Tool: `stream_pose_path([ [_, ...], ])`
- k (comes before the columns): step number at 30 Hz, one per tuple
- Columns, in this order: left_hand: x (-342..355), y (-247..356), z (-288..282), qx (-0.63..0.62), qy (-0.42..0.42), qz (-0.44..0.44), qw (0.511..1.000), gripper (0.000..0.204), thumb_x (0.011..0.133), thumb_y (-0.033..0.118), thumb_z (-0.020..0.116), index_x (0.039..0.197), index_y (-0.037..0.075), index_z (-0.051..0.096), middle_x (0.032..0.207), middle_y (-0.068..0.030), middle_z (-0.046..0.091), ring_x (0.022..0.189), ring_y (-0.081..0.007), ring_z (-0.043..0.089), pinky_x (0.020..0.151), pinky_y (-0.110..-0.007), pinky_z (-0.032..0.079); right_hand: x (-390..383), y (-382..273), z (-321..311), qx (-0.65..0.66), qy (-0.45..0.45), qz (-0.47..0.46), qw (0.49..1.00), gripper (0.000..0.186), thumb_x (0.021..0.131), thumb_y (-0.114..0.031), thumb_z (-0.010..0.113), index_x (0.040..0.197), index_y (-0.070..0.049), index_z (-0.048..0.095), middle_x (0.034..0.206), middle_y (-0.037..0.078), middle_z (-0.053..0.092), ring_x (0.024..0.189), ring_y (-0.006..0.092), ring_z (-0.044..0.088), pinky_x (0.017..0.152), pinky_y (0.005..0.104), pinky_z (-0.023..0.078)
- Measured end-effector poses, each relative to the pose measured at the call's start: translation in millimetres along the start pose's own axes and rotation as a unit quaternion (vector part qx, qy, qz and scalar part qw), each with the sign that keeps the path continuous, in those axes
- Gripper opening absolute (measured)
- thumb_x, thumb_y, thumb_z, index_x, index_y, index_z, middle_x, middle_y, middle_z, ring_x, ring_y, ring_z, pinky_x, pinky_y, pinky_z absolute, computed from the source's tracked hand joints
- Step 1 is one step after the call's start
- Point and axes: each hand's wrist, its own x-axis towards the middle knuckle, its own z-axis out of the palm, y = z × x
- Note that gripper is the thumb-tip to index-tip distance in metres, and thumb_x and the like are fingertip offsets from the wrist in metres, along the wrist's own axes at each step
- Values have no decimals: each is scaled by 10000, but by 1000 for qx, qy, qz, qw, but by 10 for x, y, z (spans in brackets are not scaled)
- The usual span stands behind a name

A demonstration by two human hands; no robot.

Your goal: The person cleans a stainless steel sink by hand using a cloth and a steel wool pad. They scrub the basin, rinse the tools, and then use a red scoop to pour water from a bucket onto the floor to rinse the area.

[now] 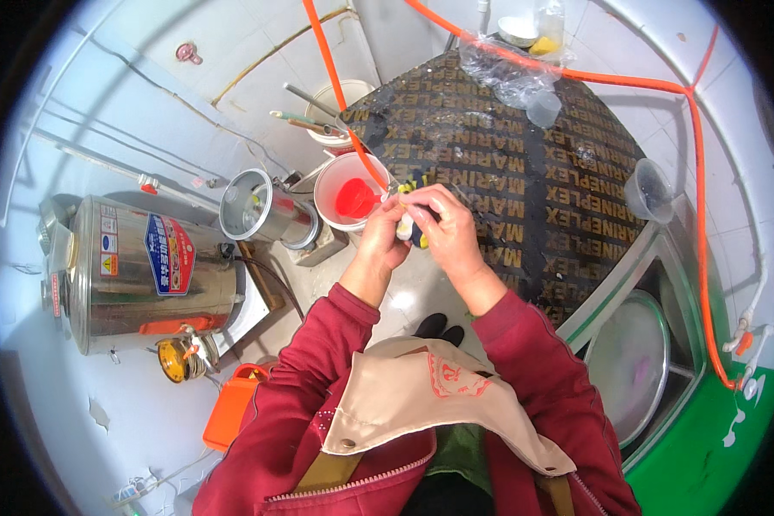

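Both my hands meet in front of me, over the near left edge of a dark printed board. My left hand [383, 236] is closed, its fingertips pinching at a small item with a pale, whitish part [405, 227]. Against it my right hand [445, 225] works with bent, pinching fingers. Bits of yellow-green and dark blue [420, 182] show just behind and below the fingers; whether they belong to the held item I cannot tell. The fingers cover most of it, so its kind stays unclear. Just left of my hands stands a white bucket [325, 185] with something red inside.
The dark board [490, 138] carries a clear plastic bag [512, 77] and a plastic cup [543, 109]. An orange hose [628, 80] crosses it. A steel boiler [146, 267] stands left, near a metal pot [254, 206]. At right is a steel-framed sink unit [662, 258] with a round lid.
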Motion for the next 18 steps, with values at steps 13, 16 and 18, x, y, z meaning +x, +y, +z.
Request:
stream_pose_path([
  [13,-263,-168,160,287,-102,29,952,352,888,159,568,1217,65,485,756,-13,564,525,-60,457,453,-179,342,-1210,-115,-1852,-536,-10,138,833,596,794,-271,649,1331,-149,421,1431,146,285,1241,354,353,991,466,314],
  [16,-370,-215,-84,290,-8,-38,956,321,888,152,560,1188,57,497,792,-31,596,520,-63,460,451,-188,357,-1382,-4,-1782,-531,-145,70,832,691,741,-339,683,1363,-224,404,1474,121,236,1333,346,234,1046,522,223],
  [18,-446,-282,-207,288,-12,-52,956,289,891,139,546,1165,53,511,787,-32,587,519,-66,458,455,-188,355,-1376,123,-1663,-519,-190,34,833,710,726,-357,686,1364,-235,400,1475,81,254,1345,308,233,1044,507,226],
])
